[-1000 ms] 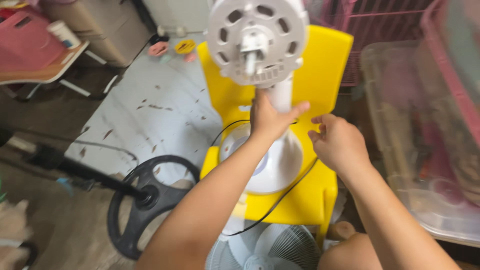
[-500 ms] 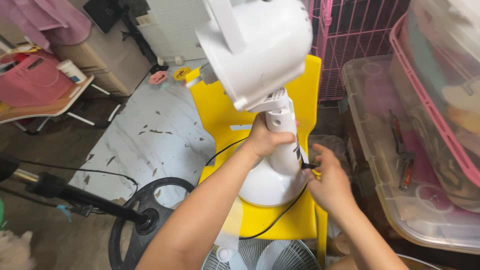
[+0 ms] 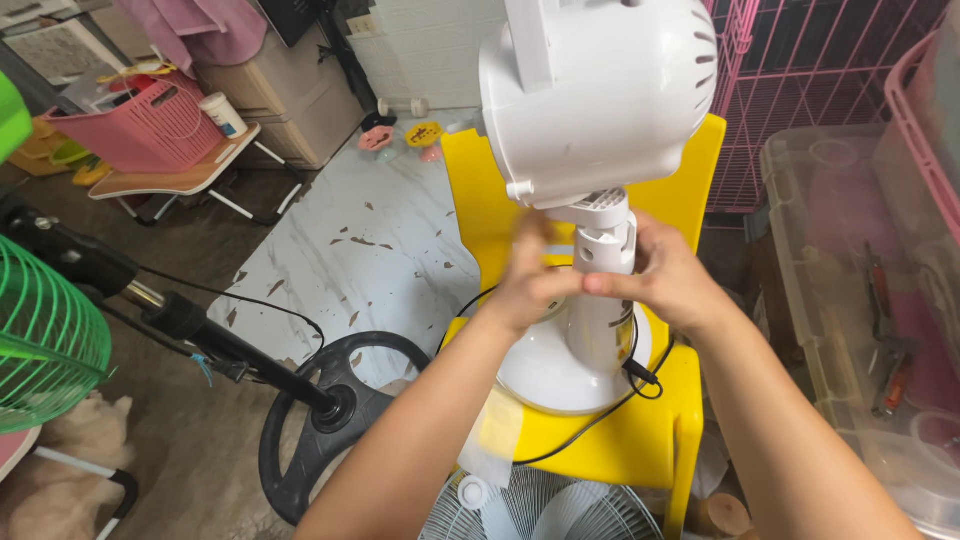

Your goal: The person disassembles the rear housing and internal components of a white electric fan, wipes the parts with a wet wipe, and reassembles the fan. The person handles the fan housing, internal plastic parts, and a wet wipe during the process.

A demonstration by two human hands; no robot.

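A white table fan without its grille stands on a yellow plastic chair (image 3: 690, 170). Its motor housing (image 3: 600, 95) is turned with the back toward me, above a white neck (image 3: 605, 250) and a round white base (image 3: 545, 370). My left hand (image 3: 530, 285) grips the neck from the left. My right hand (image 3: 670, 280) wraps the neck from the right, thumb across the front. A black power cord (image 3: 640, 375) runs from the base over the chair seat.
A white fan grille (image 3: 545, 510) lies below the chair. A black round stand base with a pole (image 3: 310, 420) lies on the floor at left, beside a green fan grille (image 3: 45, 340). Clear plastic bins (image 3: 850, 300) and a pink wire cage (image 3: 800, 70) stand at right.
The fan head has turned from facing me to showing its back. My right hand has moved up from beside the base onto the neck, joining the left hand there.
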